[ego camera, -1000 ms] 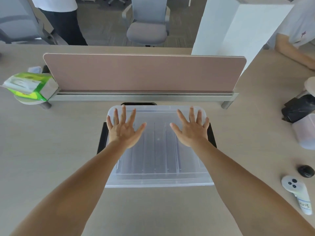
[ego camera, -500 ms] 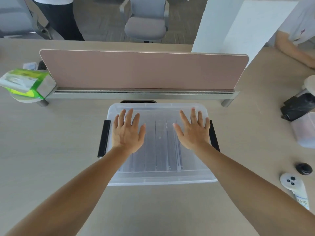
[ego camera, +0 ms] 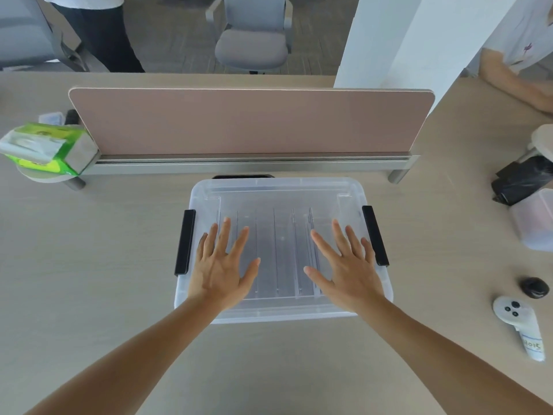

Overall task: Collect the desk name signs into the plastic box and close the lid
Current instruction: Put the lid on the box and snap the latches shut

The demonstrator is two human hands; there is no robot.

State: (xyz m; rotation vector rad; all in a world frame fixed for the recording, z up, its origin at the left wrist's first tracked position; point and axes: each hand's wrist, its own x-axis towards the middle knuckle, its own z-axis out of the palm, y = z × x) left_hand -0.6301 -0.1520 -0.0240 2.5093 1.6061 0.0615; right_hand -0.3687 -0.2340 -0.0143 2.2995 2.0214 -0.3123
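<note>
A clear plastic box [ego camera: 278, 193] sits on the desk in front of me with its clear lid on top. Black latches [ego camera: 185, 241] run along its left and right sides. Through the lid I see several clear desk name signs [ego camera: 281, 250] lying inside. My left hand [ego camera: 223, 265] lies flat over the lid's left half, fingers spread, holding nothing. My right hand [ego camera: 344, 265] lies flat over the lid's right half, fingers spread too.
A pink divider panel [ego camera: 248, 121] stands just behind the box. A green tissue pack [ego camera: 45, 146] sits at the left. At the right are a white controller [ego camera: 520, 324], a small black object [ego camera: 534, 287], a black bundle [ego camera: 522, 178] and another person's arm [ego camera: 514, 82].
Both hands have slid back toward me along the lid, from its far half to its near half. The camera view has tilted slightly.
</note>
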